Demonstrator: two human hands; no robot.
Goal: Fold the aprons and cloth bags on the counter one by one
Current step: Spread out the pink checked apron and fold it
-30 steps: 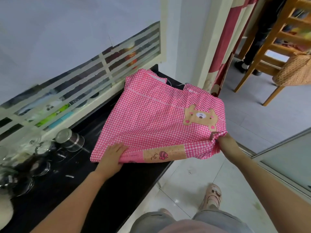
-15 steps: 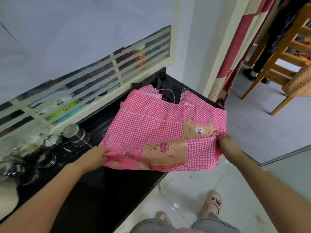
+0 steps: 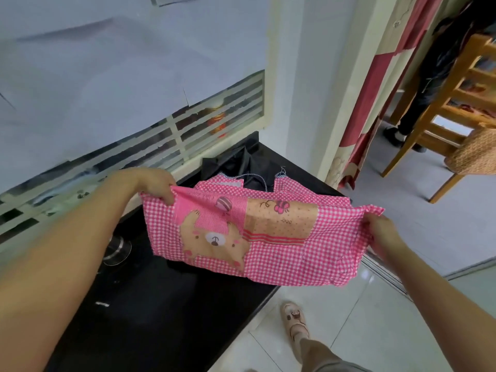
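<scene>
Holding the pink apron up over the tabletop, the left hand and right hand each pinch one corner in a tight grip. Best to pull it flat, match the edges, then lay it down smooth.

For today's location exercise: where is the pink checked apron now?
Head view, centre: the pink checked apron is held between the left hand and right hand, above the black counter.

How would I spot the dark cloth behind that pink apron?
Find the black counter under the slatted window. At its far end, beyond the pink checked apron, lies a crumpled black cloth. It is plain, with no checks or bear.
</scene>
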